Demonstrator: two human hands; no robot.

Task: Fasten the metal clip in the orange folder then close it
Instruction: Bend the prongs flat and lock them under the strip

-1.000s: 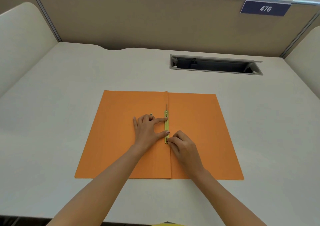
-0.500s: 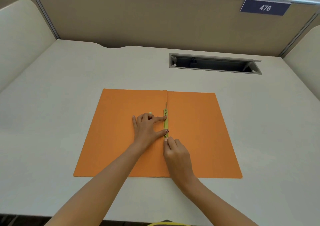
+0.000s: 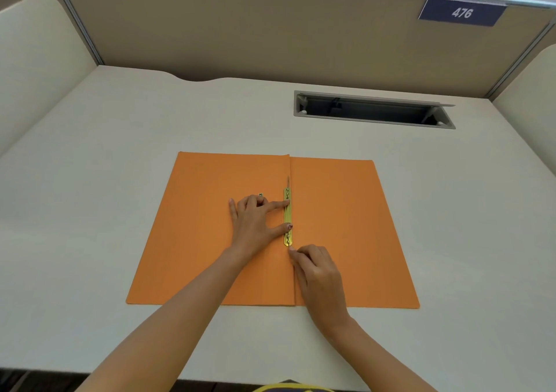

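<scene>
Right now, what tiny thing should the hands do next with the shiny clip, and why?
Probably the right hand should press down the near end of the gold metal clip. The left hand pins the strip, while the flat orange paper folder lies open.

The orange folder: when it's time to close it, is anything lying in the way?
Only the person's own hands. The left hand rests on the left flap of the orange folder, fingertips on the metal clip; the right hand sits at the spine. Nothing else lies on it.

Single head view (wide-angle), looking forward and steeply down, close over desk point(image 3: 120, 156); partition at top.
</scene>
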